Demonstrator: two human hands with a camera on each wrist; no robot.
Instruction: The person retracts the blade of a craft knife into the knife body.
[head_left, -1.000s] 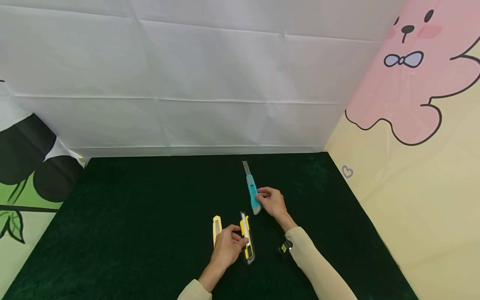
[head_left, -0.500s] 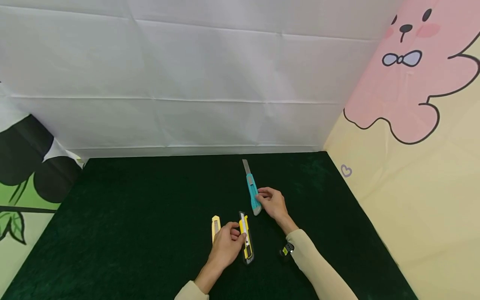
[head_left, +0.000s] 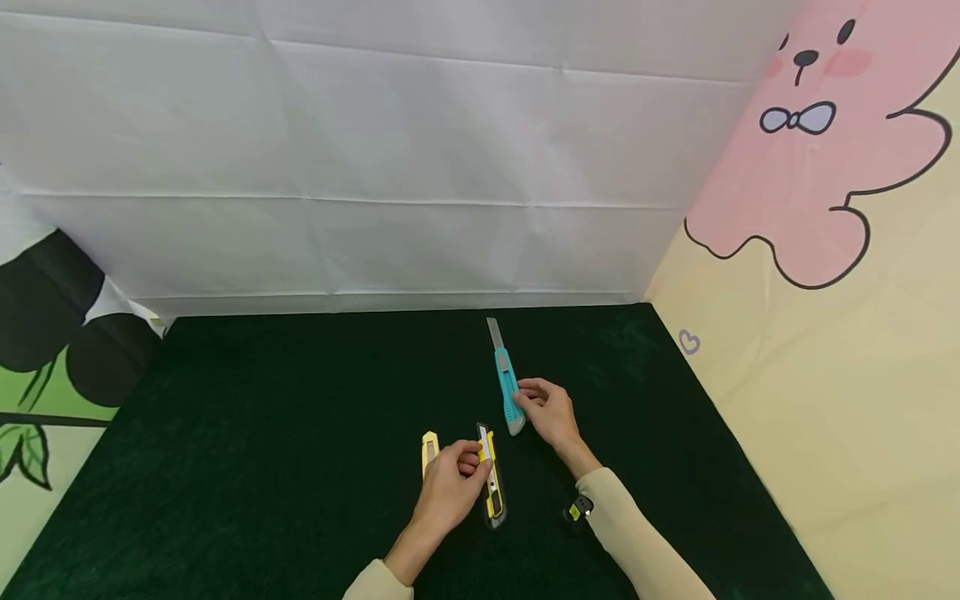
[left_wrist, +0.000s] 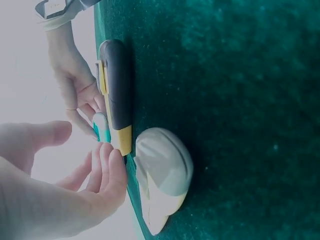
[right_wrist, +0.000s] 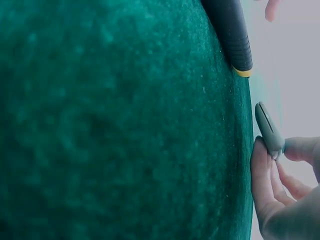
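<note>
Via head cam, nearest me were the two pale sleeves: L sleeve (head_left: pixel 379 582) at the bottom edge, R sleeve (head_left: pixel 641 533) w/ a small black wrist device (head_left: pixel 579 507) at its cuff. L hand (head_left: pixel 447 492) came next, thumb and fingers apart, fingers loosely bent, nothing gripped. Its fingertips were right by the yellow part of the B/Y cutter (head_left: pixel 492 492); couldn't tell if they touched. That cutter lay on the green-covered desk (head_left: pixel 262 458), just R of L hand, long axis pointing roughly away from me. Cream cutter (head_left: pixel 430 450) was on L hand's other side, also on the desk, partly hidden by the hand, pointing the same way approx.

Further out, R hand (head_left: pixel 550 412) pinched the grey rear end of the teal cutter (head_left: pixel 505 379) btwn thumb and fingers; R wrist cam showed that grip. Teal cutter's blade was out, aimed at the far edge; couldn't tell if its body touched the cloth.

Beyond the desk: creased white sheet (head_left: pixel 420 167) at the back, R panel (head_left: pixel 750 400) w/ a pink bear (head_left: pixel 806 183), L panel (head_left: pixel 60 317) in black, white & green.
</note>
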